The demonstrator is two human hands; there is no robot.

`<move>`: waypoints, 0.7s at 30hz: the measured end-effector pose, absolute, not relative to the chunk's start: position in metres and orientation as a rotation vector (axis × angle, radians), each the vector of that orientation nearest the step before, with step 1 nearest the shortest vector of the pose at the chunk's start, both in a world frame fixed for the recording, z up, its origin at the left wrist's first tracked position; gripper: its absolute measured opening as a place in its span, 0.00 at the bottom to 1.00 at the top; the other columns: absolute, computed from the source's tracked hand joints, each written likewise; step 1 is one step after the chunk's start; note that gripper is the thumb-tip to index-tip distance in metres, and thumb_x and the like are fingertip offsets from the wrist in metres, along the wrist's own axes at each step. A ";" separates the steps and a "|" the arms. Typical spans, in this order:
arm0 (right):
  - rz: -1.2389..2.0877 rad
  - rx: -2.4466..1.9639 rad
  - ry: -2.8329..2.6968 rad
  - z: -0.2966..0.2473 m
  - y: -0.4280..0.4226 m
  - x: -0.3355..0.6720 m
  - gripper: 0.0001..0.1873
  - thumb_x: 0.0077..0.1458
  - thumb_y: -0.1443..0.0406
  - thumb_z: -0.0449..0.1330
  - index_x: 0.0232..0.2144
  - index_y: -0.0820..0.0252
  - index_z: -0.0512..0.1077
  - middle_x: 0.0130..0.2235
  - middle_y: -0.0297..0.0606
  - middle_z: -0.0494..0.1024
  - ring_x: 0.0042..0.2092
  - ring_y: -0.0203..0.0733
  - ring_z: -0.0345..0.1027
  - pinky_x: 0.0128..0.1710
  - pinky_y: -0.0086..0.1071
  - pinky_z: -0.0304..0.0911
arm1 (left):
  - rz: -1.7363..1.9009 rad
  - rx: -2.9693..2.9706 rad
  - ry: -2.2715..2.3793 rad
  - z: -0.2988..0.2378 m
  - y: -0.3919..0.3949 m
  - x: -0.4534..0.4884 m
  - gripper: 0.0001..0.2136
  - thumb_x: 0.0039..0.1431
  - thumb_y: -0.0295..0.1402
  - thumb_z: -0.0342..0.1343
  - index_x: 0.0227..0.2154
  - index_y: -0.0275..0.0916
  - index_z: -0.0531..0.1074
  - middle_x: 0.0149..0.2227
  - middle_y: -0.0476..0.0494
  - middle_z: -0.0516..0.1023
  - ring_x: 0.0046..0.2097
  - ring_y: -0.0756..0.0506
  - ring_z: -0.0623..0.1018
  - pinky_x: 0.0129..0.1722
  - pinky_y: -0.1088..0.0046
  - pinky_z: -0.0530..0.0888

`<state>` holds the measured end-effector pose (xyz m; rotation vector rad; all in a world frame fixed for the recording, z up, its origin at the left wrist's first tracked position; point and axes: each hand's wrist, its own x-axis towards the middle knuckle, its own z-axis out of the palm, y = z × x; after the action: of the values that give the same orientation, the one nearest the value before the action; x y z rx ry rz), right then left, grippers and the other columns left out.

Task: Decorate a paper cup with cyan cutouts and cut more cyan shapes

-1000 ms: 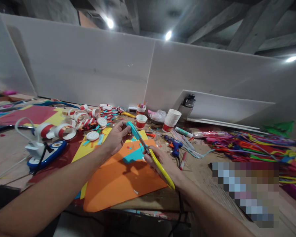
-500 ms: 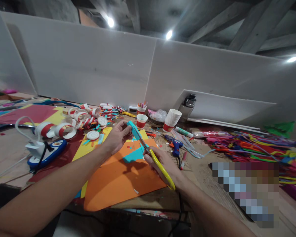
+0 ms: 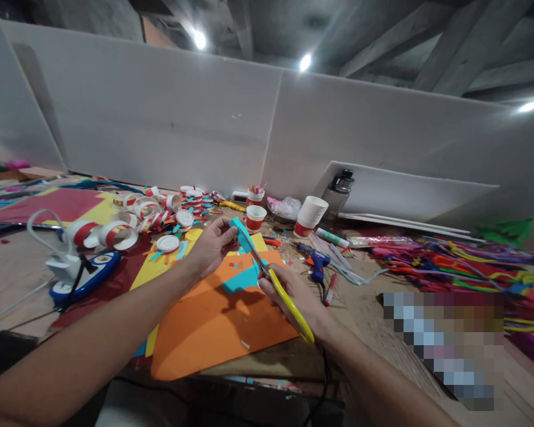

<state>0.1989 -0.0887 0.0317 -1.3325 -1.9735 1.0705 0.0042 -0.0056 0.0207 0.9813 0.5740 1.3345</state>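
Between thumb and fingers, my left hand (image 3: 212,246) pinches a small strip of light-blue paper (image 3: 244,237). My right hand (image 3: 287,287) is closed around a pair of yellow-handled scissors (image 3: 291,305), whose blades point up and left and meet the strip's lower end. Whether the blades are fully closed on the paper I cannot tell. Below both hands lies a large orange sheet (image 3: 204,332), with another light-blue paper piece (image 3: 241,280) and small scraps on it. Yellow paper (image 3: 145,276) shows from under the orange sheet on the left.
A paper cup (image 3: 255,219) stands just beyond my hands, with a cup stack (image 3: 310,216) to its right. A blue glue gun (image 3: 319,267) lies right of the scissors. Cut cup rings (image 3: 118,235) and a blue power strip (image 3: 95,279) sit left; colourful pipe cleaners (image 3: 454,267) spread right.
Both hands stay almost in place. The scissor handles have shifted very slightly, and the blades sit a little differently against the light-blue strip.
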 end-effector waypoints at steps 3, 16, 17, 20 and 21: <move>1.068 -1.331 -1.966 0.032 -0.089 0.199 0.18 0.56 0.49 0.56 0.31 0.58 0.64 0.24 0.28 0.65 0.23 0.30 0.56 0.21 0.23 0.52 | 1.329 0.983 0.574 0.021 -0.006 0.005 0.17 0.42 0.35 0.69 0.30 0.36 0.67 0.25 0.54 0.72 0.25 0.55 0.72 0.25 0.81 0.73; 1.125 -1.367 -1.904 0.029 -0.088 0.196 0.18 0.56 0.49 0.55 0.31 0.57 0.63 0.22 0.28 0.64 0.21 0.29 0.56 0.19 0.22 0.51 | 1.329 0.966 0.564 0.022 -0.007 0.006 0.17 0.42 0.35 0.70 0.30 0.37 0.67 0.24 0.54 0.72 0.25 0.54 0.72 0.25 0.81 0.72; 1.127 -1.379 -1.899 0.029 -0.089 0.196 0.18 0.56 0.49 0.55 0.30 0.57 0.63 0.22 0.27 0.64 0.21 0.29 0.55 0.18 0.22 0.51 | 1.329 0.967 0.562 0.022 -0.007 0.006 0.17 0.42 0.35 0.70 0.30 0.37 0.67 0.24 0.54 0.72 0.25 0.54 0.72 0.25 0.81 0.72; 1.131 -1.389 -1.887 0.029 -0.089 0.195 0.16 0.56 0.51 0.55 0.29 0.57 0.63 0.21 0.27 0.64 0.19 0.28 0.54 0.17 0.22 0.50 | 1.327 0.975 0.555 0.022 -0.007 0.006 0.16 0.42 0.35 0.69 0.30 0.36 0.67 0.25 0.53 0.72 0.26 0.55 0.72 0.26 0.81 0.72; 1.130 -1.389 -1.887 0.029 -0.089 0.194 0.16 0.57 0.51 0.55 0.29 0.57 0.63 0.21 0.27 0.64 0.19 0.28 0.54 0.17 0.22 0.50 | 1.327 0.976 0.554 0.021 -0.007 0.006 0.16 0.43 0.35 0.69 0.30 0.36 0.68 0.25 0.53 0.72 0.26 0.55 0.71 0.26 0.80 0.72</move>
<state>0.1945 -0.0888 0.0290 -1.3889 -1.8867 1.1299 0.0059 -0.0066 0.0213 0.9761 0.5536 1.3273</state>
